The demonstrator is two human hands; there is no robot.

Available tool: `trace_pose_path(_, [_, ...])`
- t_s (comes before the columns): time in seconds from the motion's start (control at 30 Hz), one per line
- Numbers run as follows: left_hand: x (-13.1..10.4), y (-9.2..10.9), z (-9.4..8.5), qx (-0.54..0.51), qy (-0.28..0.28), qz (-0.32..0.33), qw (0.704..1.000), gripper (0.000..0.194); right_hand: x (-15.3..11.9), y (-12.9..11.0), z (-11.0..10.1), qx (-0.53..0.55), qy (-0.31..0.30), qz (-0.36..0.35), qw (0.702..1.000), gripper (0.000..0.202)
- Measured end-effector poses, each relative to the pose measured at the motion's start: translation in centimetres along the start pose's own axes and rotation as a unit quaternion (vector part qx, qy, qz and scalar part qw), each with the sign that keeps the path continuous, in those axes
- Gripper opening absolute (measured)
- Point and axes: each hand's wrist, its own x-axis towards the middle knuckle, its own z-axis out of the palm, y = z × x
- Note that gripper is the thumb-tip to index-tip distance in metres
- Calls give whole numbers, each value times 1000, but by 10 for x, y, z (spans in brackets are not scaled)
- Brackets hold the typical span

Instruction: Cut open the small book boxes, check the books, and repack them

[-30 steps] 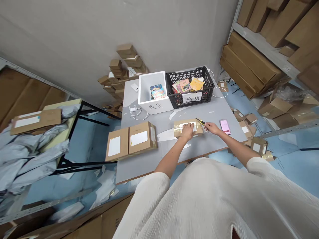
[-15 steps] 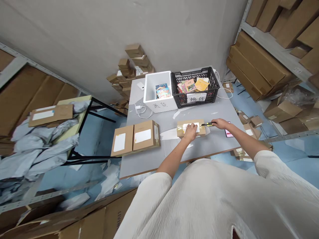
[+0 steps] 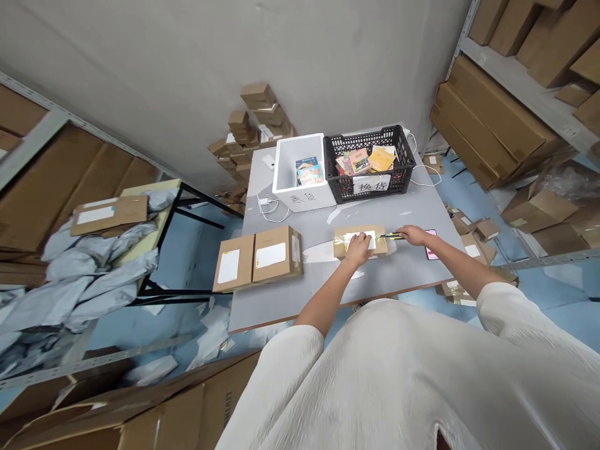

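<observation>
A small taped cardboard box (image 3: 340,249) with a white label lies on the grey table (image 3: 267,310). My left hand (image 3: 359,248) rests on top of this box with its fingers spread over the label. To its right, my right hand (image 3: 413,235) is closed round a black and yellow cutter (image 3: 394,235), whose tip meets the right end of the box. Under my right forearm lies a phone (image 3: 432,254) with a pink screen.
Two labelled cartons (image 3: 276,240) stand at the table's left. Behind are a white foam box (image 3: 304,199) and a black crate (image 3: 370,195) holding booklets. A side table (image 3: 173,187) with grey parcels (image 3: 107,275) is at left; shelves (image 3: 529,75) at right.
The view has shifted slightly, so the surroundings appear a little further right. Both hands keep nearly the same places on and beside the small box.
</observation>
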Motion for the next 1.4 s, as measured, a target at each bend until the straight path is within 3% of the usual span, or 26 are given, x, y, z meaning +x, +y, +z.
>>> trace_pose_path(0.27, [-3, 2, -4, -2, 1, -1, 1000, 58, -23, -4, 12, 137, 1, 10, 990, 33])
trace_pose_path(0.87, [-5, 5, -3, -18, 12, -5, 1000, 64, -48, -5, 20, 160, 17, 53, 986, 32])
trace_pose_path(1.03, [-7, 7, -3, -20, 11, -4, 1000, 76, -54, -13, 24, 248, 78, 123, 958, 29])
trace_pose_path(1.1, [-7, 8, -5, -35, 27, -12, 999, 84, -53, -21, 23, 305, 77, 130, 940, 29])
trace_pose_path(1.17, [-5, 7, -9, -52, 46, -23, 997, 78, -52, -29, 20, 333, 78, 120, 932, 31])
trace_pose_path(1.27, [2, 4, -17, -59, 73, -35, 995, 60, -51, -40, 14, 298, 100, 92, 945, 35])
trace_pose_path(1.4, [13, -2, -20, -59, 89, -52, 993, 56, -57, -48, 12, 213, 121, 61, 968, 40])
